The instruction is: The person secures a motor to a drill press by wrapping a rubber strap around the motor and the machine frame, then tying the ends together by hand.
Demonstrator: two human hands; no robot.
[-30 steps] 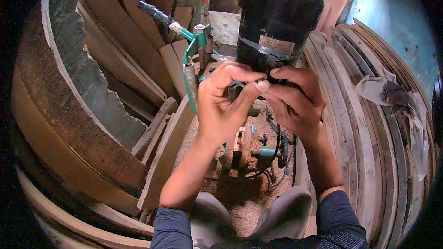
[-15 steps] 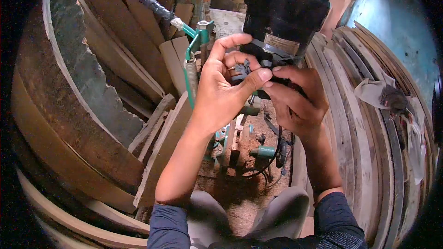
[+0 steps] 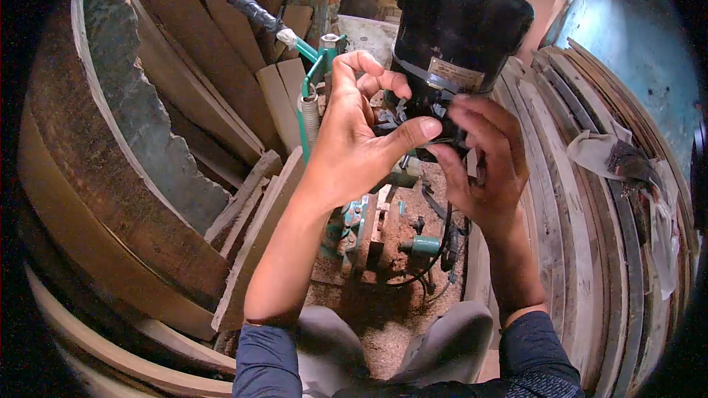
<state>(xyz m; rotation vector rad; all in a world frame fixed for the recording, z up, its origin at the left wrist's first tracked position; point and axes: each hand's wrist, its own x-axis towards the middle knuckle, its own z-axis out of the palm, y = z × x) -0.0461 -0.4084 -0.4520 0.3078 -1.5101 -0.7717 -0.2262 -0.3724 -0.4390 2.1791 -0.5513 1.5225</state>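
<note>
Both my hands are raised below a black motor housing (image 3: pixel 464 22) with a metal nameplate (image 3: pixel 456 72). My left hand (image 3: pixel 358 129) is open, thumb stretched out and forefinger curved, with a gap between their tips. Behind that gap show grey crumpled strips (image 3: pixel 394 114), like taped wire ends; their lower part is hidden by the hand. A smaller pale grey piece (image 3: pixel 438 110) sits close to my right fingertips. My right hand (image 3: pixel 490 158) is open too, its thumb and fingers apart and curled toward the dark underside of the motor.
Below the hands is a green machine base (image 3: pixel 424 244) amid sawdust, with a black cable (image 3: pixel 447 232) looping beside it. A green lever (image 3: pixel 302 48) stands at the upper left. Stacked boards (image 3: pixel 564 199) line the right; wooden planks (image 3: pixel 184 51) lean at the left.
My fingers have spread from a close pinch at the grey strips. My right hand has drawn slightly away from the left thumb, widening the gap between the hands.
</note>
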